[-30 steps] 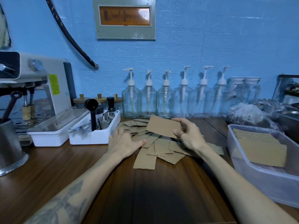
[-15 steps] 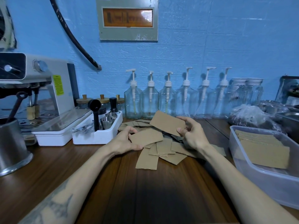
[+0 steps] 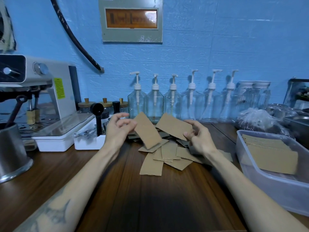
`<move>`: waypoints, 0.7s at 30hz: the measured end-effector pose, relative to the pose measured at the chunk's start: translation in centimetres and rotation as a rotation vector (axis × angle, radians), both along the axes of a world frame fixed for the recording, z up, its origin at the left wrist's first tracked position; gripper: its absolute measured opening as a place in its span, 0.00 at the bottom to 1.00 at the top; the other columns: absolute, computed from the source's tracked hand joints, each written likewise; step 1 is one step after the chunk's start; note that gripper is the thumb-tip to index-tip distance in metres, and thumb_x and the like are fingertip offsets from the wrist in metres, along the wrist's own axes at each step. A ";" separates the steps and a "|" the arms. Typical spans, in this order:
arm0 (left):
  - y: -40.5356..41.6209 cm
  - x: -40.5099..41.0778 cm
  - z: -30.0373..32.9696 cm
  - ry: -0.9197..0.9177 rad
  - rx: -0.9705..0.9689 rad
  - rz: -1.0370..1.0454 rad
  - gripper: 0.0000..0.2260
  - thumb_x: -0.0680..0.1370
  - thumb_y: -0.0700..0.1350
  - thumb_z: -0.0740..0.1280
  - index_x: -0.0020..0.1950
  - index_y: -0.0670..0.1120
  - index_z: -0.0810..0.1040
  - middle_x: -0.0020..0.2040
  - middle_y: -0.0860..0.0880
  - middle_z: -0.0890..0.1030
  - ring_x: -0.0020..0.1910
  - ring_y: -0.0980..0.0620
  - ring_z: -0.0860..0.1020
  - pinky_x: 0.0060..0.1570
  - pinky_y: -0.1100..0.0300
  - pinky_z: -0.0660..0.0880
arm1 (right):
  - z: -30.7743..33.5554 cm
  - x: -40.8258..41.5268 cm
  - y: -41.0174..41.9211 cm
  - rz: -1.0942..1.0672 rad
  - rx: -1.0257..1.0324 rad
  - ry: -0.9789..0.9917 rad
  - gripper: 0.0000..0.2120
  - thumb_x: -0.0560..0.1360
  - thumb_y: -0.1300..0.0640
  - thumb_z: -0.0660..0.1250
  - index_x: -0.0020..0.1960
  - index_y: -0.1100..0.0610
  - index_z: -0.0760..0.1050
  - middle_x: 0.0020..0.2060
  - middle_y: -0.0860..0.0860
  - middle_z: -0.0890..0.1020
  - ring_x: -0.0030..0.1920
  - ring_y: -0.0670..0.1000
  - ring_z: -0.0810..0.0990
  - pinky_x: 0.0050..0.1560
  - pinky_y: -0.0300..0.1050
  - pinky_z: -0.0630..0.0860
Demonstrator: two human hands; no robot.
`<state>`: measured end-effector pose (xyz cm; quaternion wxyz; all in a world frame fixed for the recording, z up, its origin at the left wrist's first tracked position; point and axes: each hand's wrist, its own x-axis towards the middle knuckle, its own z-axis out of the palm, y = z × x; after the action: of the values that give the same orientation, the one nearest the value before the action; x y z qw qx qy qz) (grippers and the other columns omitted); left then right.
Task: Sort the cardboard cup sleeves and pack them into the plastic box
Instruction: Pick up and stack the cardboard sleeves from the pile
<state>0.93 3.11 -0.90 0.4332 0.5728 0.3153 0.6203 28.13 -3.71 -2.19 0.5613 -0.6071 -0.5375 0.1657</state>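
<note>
A loose pile of flat brown cardboard cup sleeves (image 3: 167,154) lies on the wooden counter (image 3: 150,206) in the middle. My left hand (image 3: 117,129) holds one sleeve (image 3: 147,131) lifted above the pile, tilted down to the right. My right hand (image 3: 199,138) pinches another sleeve (image 3: 173,126) by its right end, raised beside the first. At the right stands a clear plastic box (image 3: 267,183) with a stack of sleeves (image 3: 270,153) lying inside.
A white espresso machine (image 3: 38,97) and a white tool tray (image 3: 88,139) sit at the left, a steel jug (image 3: 11,153) at the far left. Several glass pump bottles (image 3: 172,101) line the blue wall. A plastic bag (image 3: 257,119) and metal trays sit behind the box.
My left hand picked a sleeve off the pile and lifted it toward the one in my right hand. My right hand kept its sleeve raised.
</note>
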 end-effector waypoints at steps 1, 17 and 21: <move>-0.1 -0.1 0.3 -0.062 0.029 0.010 0.15 0.73 0.36 0.74 0.57 0.46 0.75 0.41 0.49 0.85 0.44 0.51 0.82 0.50 0.57 0.79 | -0.1 -0.2 0.0 0.011 -0.010 -0.017 0.20 0.77 0.66 0.67 0.66 0.49 0.76 0.45 0.54 0.82 0.35 0.52 0.77 0.35 0.45 0.78; -0.8 0.5 -1.6 0.850 0.232 -0.025 0.30 0.71 0.41 0.77 0.70 0.53 0.73 0.55 0.48 0.70 0.59 0.51 0.71 0.69 0.54 0.68 | -0.3 -1.6 -0.9 0.192 -0.053 -0.251 0.23 0.78 0.69 0.65 0.64 0.45 0.76 0.45 0.60 0.77 0.34 0.52 0.74 0.36 0.32 0.75; -0.9 1.7 -1.9 0.727 0.189 -0.072 0.36 0.70 0.42 0.78 0.73 0.57 0.65 0.64 0.50 0.66 0.63 0.55 0.70 0.68 0.56 0.68 | -0.3 -2.3 -0.9 0.269 -0.057 -0.274 0.26 0.78 0.72 0.61 0.68 0.47 0.75 0.55 0.57 0.80 0.36 0.50 0.75 0.38 0.35 0.75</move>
<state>2.59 2.17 -2.75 0.2597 0.8037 0.3696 0.3873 25.88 -4.61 -2.52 0.4383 -0.5625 -0.6802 0.1699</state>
